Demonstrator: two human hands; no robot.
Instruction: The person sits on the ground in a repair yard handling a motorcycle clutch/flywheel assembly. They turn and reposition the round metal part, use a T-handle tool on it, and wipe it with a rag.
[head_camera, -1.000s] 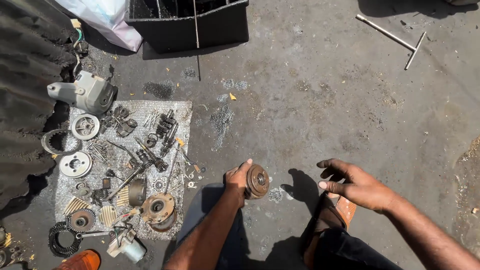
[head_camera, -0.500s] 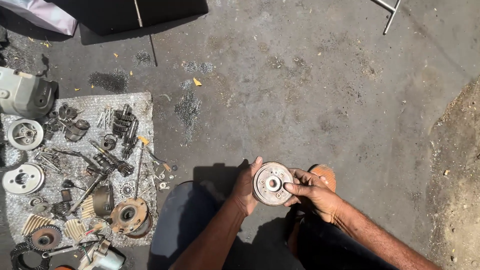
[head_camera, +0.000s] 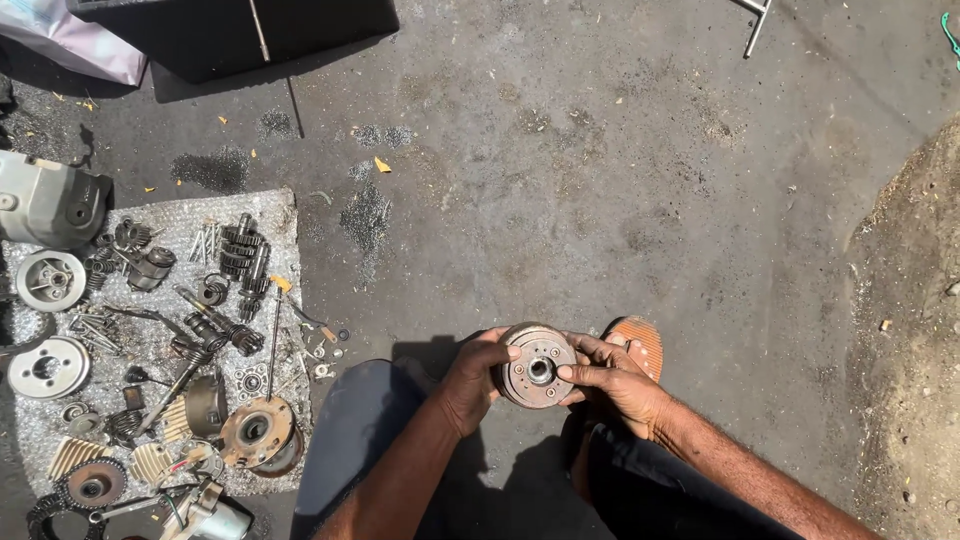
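Observation:
Both my hands hold a round rusty metal hub (head_camera: 537, 366) with a centre hole and small holes around its face, above my knees. My left hand (head_camera: 473, 380) grips its left rim. On the right side my right hand (head_camera: 612, 378) holds it, with a finger laid across the face near the centre. The disc faces up towards me.
A sheet of bubble wrap (head_camera: 280, 215) on the left carries several engine parts: gear shafts (head_camera: 240, 255), round covers (head_camera: 48, 280), a rusty drum (head_camera: 255, 432), bolts. A grey engine casing (head_camera: 45, 205) lies at far left. An orange sandal (head_camera: 640, 340) sits by my right hand. Dirt lies at right.
My right hand came in from the right and took hold of the hub, which now faces up between both hands. The view shifted right and nearer.

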